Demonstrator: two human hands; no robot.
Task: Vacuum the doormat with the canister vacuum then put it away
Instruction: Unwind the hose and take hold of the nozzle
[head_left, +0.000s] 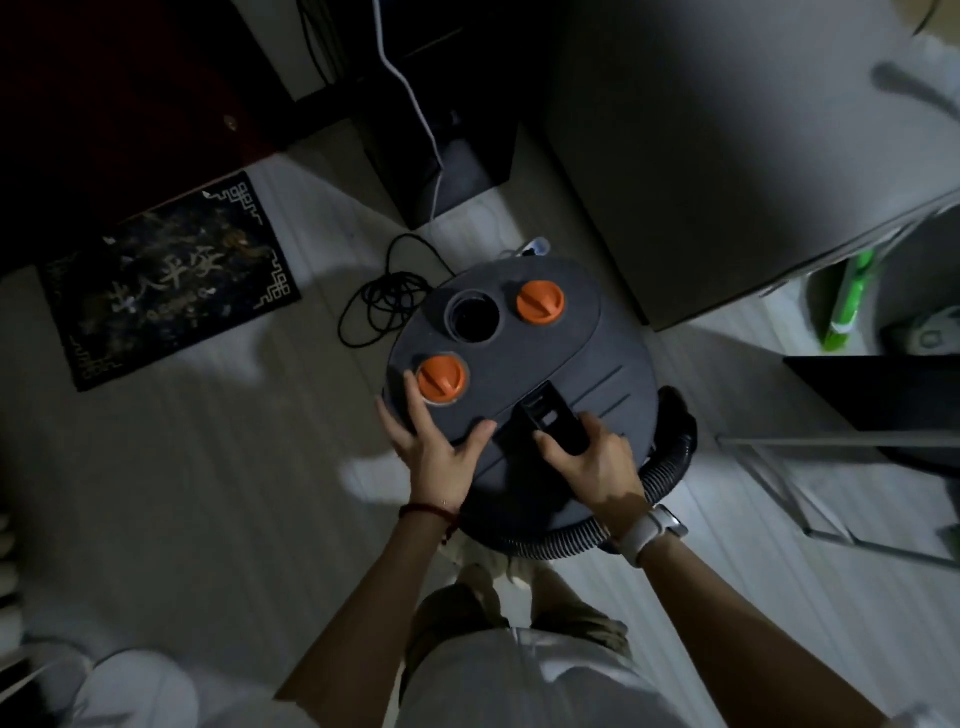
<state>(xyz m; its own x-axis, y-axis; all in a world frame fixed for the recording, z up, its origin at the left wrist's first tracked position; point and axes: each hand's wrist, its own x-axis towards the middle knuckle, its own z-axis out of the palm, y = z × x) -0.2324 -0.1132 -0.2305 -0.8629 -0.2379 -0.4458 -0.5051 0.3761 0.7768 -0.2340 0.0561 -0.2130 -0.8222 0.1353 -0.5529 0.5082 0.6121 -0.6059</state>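
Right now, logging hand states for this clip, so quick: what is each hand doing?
Left hand: open, fingers spread flat on the dark grey round vacuum canister lid.
Right hand: closed around the black plastic carry handle.

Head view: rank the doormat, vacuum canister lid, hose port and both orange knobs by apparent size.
1. vacuum canister lid
2. doormat, farther away
3. near orange knob, far orange knob, hose port: alike, unranked

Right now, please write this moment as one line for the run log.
left hand: flat on vacuum lid | right hand: grips black handle | hose: beside canister | doormat: on floor
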